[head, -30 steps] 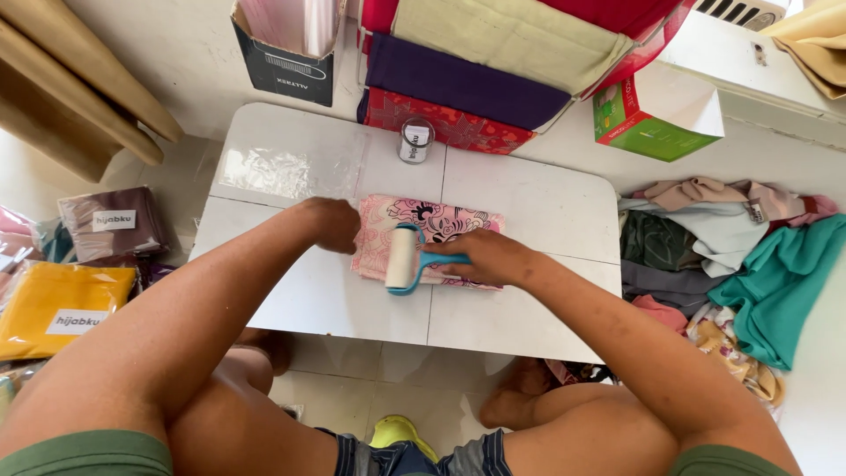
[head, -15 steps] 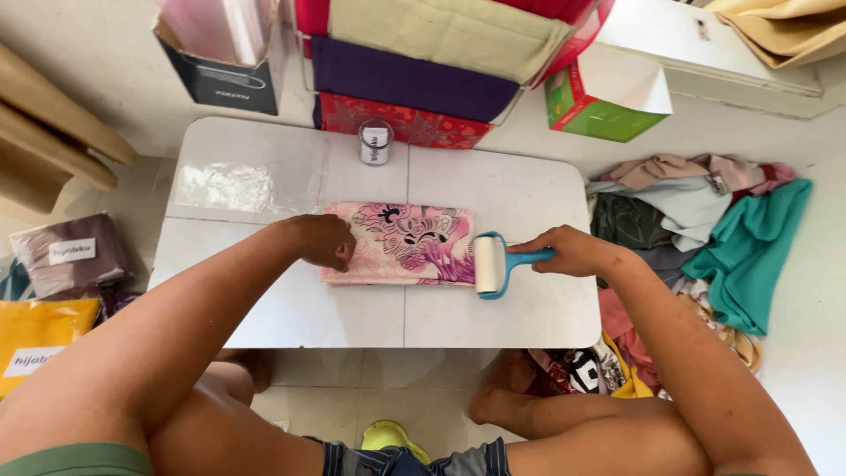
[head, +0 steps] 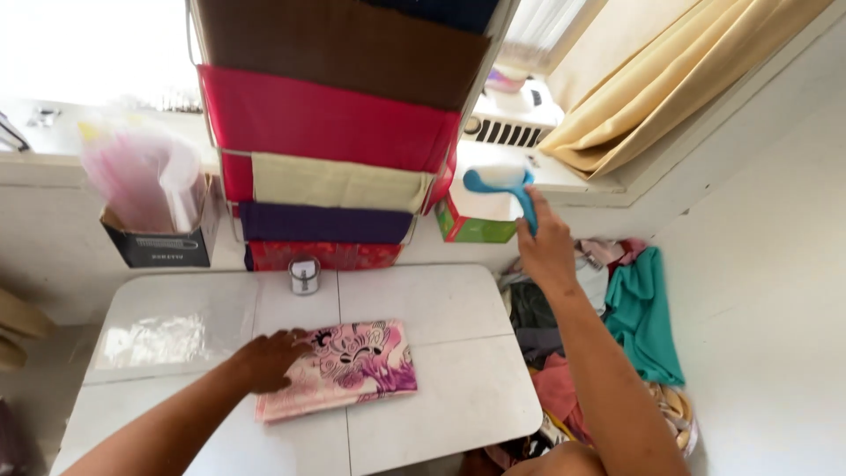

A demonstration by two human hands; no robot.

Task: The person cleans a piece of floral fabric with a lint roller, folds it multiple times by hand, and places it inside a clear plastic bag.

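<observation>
A folded pink floral cloth [head: 352, 366] lies on the white folding table [head: 441, 308]. My left hand [head: 264, 357] rests flat on the cloth's left end, fingers spread. My right hand [head: 546, 242] is raised off to the right of the table, gripping the blue handle of a lint roller [head: 500, 183]. The roller's white head sits over a green and white box [head: 480, 220] on the ledge behind the table.
A small metal tin [head: 304, 275] stands at the table's back edge. Stacked folded fabrics [head: 335, 141] in red, cream, purple and brown rise behind it. A box with plastic bags [head: 154, 211] is at left. Loose clothes [head: 643, 308] are heaped right of the table; a clear plastic sheet [head: 163, 339] lies on the table's left.
My right hand has lifted the lint roller off the table and carried it up and right to the box on the ledge. My left hand stays on the cloth. The camera has tilted upward.
</observation>
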